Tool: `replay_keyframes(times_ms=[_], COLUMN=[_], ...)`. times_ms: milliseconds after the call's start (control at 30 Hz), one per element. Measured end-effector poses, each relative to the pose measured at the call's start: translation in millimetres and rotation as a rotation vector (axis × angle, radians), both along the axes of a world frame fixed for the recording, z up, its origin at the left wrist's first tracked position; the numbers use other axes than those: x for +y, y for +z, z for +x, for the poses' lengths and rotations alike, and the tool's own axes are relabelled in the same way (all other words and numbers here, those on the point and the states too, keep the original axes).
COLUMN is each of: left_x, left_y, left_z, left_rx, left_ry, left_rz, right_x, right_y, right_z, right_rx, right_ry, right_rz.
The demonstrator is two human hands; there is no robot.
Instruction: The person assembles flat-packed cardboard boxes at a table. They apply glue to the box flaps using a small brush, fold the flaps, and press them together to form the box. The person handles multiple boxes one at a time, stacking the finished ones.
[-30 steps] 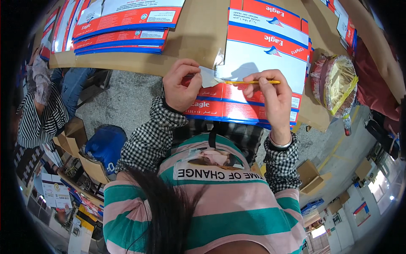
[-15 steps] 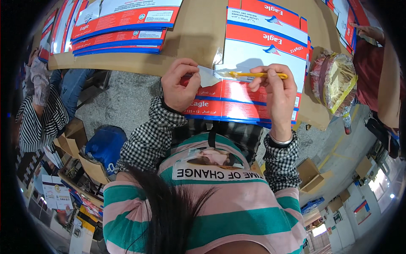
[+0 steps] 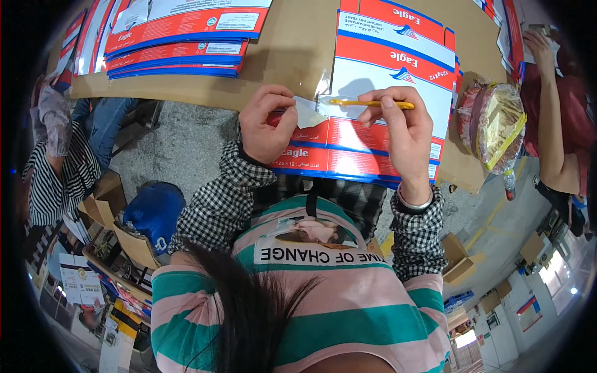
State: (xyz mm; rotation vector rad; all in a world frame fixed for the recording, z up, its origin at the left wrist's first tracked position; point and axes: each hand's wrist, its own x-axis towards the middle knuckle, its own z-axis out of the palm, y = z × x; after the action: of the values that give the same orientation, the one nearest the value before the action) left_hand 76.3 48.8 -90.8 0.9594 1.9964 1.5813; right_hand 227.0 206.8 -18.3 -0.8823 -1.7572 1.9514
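The left hand [image 3: 268, 123] pinches the edge of a pale slip of paper [image 3: 311, 115] over the near part of a stack of flat red, white and blue cartons [image 3: 373, 68] — the right hand [image 3: 403, 121] grips a slim yellow tool [image 3: 349, 102] above them, its tip pointing left, near the slip — at the brown table's [image 3: 280, 56] edge.

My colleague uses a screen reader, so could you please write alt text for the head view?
A person's right hand holds a slim yellow tool, its tip near a pale slip held in the left hand, over a stack of flat red, white and blue cartons. Another carton stack lies farther left on the brown table.
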Motion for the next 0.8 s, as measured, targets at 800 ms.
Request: replay_keyframes(times_ms=[800], left_x=[-0.8], left_y=[0.6], left_z=[1.1], left_rx=[-0.049], left_ry=[0.011], left_rz=[-0.006], right_x=[3.6], right_y=[0.0], right_z=[5.8], right_rx=[0.035], right_ry=[-0.042], right_rz=[-0.102])
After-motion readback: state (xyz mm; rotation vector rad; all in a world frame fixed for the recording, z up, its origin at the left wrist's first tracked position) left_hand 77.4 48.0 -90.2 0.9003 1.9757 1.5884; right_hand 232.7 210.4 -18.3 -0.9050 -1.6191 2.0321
